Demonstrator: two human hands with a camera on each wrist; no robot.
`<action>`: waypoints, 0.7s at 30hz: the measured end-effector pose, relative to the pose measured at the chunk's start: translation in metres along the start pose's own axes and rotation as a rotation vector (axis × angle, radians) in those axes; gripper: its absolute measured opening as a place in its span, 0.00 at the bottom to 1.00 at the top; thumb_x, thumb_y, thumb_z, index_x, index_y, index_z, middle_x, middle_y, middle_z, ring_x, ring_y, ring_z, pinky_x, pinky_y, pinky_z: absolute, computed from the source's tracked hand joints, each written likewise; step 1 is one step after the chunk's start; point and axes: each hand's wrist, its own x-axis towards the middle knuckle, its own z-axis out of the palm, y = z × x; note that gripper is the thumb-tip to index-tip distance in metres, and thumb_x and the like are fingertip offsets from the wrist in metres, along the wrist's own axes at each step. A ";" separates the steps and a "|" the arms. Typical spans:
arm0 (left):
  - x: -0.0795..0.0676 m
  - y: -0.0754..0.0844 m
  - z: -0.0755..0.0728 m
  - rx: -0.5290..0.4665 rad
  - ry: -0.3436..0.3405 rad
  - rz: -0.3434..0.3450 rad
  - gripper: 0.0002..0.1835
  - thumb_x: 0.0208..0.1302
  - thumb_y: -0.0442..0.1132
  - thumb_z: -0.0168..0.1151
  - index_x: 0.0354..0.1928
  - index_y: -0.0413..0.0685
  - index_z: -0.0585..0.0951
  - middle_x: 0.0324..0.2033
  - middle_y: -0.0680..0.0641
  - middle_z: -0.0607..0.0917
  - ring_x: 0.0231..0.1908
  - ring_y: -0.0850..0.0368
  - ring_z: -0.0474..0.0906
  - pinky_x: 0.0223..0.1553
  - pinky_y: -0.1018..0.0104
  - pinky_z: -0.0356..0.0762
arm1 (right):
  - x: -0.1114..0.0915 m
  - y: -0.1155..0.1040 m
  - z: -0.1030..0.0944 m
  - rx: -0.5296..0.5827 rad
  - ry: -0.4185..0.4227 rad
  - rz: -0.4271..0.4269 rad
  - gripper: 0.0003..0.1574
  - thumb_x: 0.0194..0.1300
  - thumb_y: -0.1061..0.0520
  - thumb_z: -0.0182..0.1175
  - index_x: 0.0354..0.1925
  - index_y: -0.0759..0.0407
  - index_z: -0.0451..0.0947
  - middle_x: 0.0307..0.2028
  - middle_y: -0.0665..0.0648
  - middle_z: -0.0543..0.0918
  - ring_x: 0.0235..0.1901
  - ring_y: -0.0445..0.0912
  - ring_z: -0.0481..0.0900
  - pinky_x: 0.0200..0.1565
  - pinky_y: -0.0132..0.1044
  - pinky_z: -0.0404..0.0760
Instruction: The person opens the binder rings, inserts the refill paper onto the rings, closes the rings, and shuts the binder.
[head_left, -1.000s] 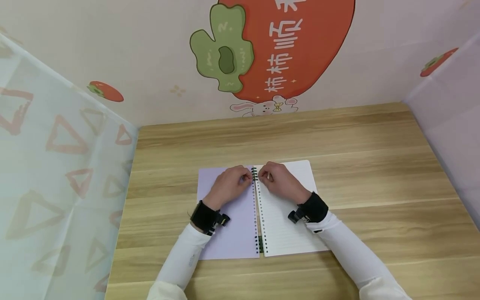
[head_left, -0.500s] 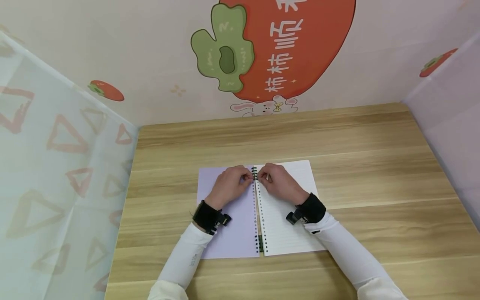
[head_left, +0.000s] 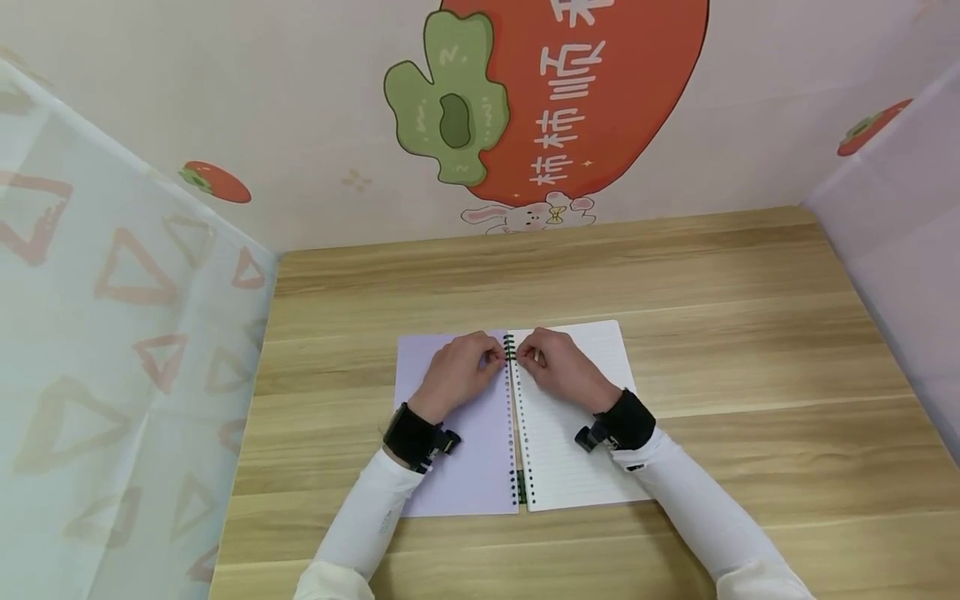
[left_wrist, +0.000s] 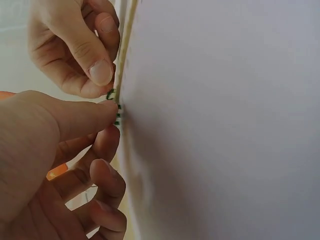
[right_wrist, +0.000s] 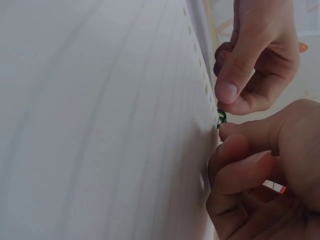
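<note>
A loose-leaf notebook lies spread on the table, its lilac cover (head_left: 472,467) on the left and a stack of white lined paper (head_left: 573,475) on the right. Dark green binding rings (head_left: 509,347) join the two at the top of the spine. My left hand (head_left: 459,372) pinches these rings from the cover side with thumb and forefinger. From the paper side my right hand (head_left: 564,367) pinches them too, its fingertips close to the left ones. Both wrist views show the rings (right_wrist: 221,117) between the two hands, partly hidden by fingertips. A second green ring clip (head_left: 521,487) sits at the spine's bottom.
The notebook rests on a wood-grain table (head_left: 750,350). A printed backdrop (head_left: 315,108) rises behind it, and patterned side walls (head_left: 97,333) border the table left and right. A black wrist camera strap (head_left: 630,418) is on each wrist.
Almost nothing differs. Both hands stay at the top rings, with only tiny shifts of the wrists, and the notebook lies where it was.
</note>
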 end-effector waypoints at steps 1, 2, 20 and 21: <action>-0.003 0.001 -0.001 0.002 -0.004 -0.002 0.04 0.69 0.44 0.66 0.39 0.57 0.89 0.34 0.60 0.84 0.32 0.66 0.77 0.33 0.66 0.77 | -0.003 -0.002 -0.001 0.000 -0.005 0.005 0.08 0.71 0.63 0.61 0.39 0.59 0.88 0.33 0.51 0.82 0.32 0.41 0.76 0.36 0.36 0.78; -0.007 0.002 -0.001 0.002 -0.007 -0.001 0.04 0.69 0.44 0.66 0.39 0.57 0.89 0.35 0.60 0.84 0.33 0.65 0.78 0.34 0.66 0.77 | -0.008 -0.003 -0.003 0.003 -0.013 0.012 0.08 0.71 0.63 0.61 0.40 0.59 0.88 0.33 0.50 0.82 0.32 0.41 0.76 0.36 0.36 0.78; -0.109 0.026 0.019 -0.043 -0.252 0.180 0.04 0.68 0.49 0.68 0.41 0.64 0.87 0.37 0.68 0.83 0.38 0.72 0.78 0.44 0.66 0.79 | -0.105 -0.031 0.009 0.001 -0.260 -0.073 0.07 0.71 0.57 0.64 0.43 0.49 0.88 0.38 0.42 0.83 0.34 0.34 0.76 0.39 0.31 0.79; -0.111 0.027 0.019 -0.042 -0.260 0.188 0.04 0.68 0.49 0.67 0.41 0.64 0.87 0.37 0.68 0.83 0.38 0.72 0.78 0.45 0.65 0.79 | -0.107 -0.033 0.011 -0.001 -0.277 -0.081 0.07 0.71 0.57 0.64 0.44 0.49 0.88 0.38 0.41 0.83 0.34 0.34 0.76 0.39 0.31 0.78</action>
